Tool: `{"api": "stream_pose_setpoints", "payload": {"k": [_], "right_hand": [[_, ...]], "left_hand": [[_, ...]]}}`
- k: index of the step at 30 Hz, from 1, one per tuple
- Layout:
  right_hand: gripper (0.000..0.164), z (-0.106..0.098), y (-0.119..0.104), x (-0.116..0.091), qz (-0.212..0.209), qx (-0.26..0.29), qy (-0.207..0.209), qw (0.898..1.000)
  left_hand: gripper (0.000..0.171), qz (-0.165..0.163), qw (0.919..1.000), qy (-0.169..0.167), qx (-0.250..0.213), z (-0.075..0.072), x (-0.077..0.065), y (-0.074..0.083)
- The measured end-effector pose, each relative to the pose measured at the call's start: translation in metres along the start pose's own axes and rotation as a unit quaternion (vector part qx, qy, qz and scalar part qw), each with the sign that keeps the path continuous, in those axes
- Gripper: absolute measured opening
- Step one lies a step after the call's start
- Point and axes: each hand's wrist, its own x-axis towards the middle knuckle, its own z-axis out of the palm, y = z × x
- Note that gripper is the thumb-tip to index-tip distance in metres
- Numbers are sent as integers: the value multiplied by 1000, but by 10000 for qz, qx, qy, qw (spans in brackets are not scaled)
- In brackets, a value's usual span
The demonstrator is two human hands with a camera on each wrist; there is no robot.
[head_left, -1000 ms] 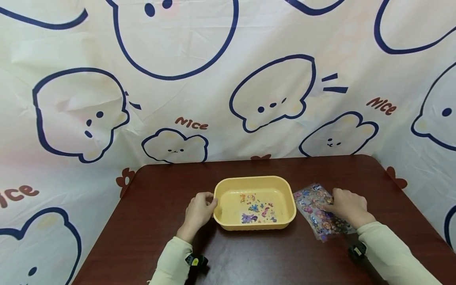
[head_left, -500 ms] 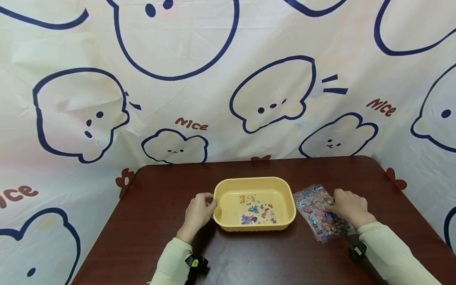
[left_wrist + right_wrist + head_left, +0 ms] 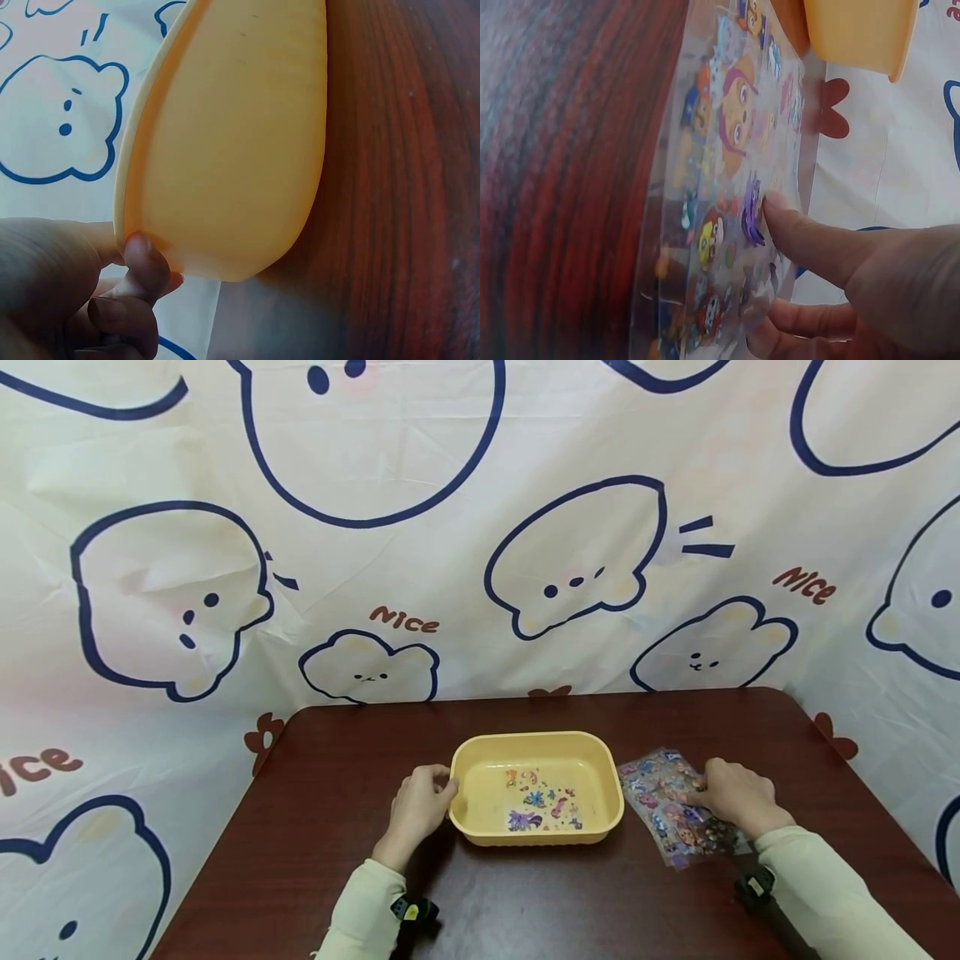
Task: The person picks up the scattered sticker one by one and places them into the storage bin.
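Note:
A yellow plastic basin (image 3: pixel 536 840) stands on the table, with several small colourful cartoon stickers (image 3: pixel 534 799) scattered over its floor. My left hand (image 3: pixel 417 806) pinches the basin's left rim; in the left wrist view the thumb and curled fingers (image 3: pixel 142 262) meet at the lip of the basin wall (image 3: pixel 225 150). To the right of the basin lies a stack of clear sticker sheets (image 3: pixel 660 797) printed with cartoon characters. My right hand (image 3: pixel 738 797) grips its right edge. In the right wrist view, the thumb (image 3: pixel 802 229) presses the printed face while the other fingers curl at the edge, partly hidden.
The dark brown wooden table (image 3: pixel 540 902) reaches back to a white cloth (image 3: pixel 450 568) with blue cartoon outlines, which hangs behind and along both sides. A small black device (image 3: pixel 414 908) sits on the left wrist and another (image 3: pixel 753 887) on the right.

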Motion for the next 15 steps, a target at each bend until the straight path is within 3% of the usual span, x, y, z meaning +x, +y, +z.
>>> {"api": "stream_pose_setpoints", "payload": {"k": [8, 15], "right_hand": [[28, 1, 2, 1, -119, -68, -60, 9999], [26, 2, 1, 1, -178, 27, 152, 9997]], "left_hand": [[32, -8, 10000, 23, 9, 0, -1, 0], [32, 23, 10000, -2, -31, -1, -1, 0]]}}
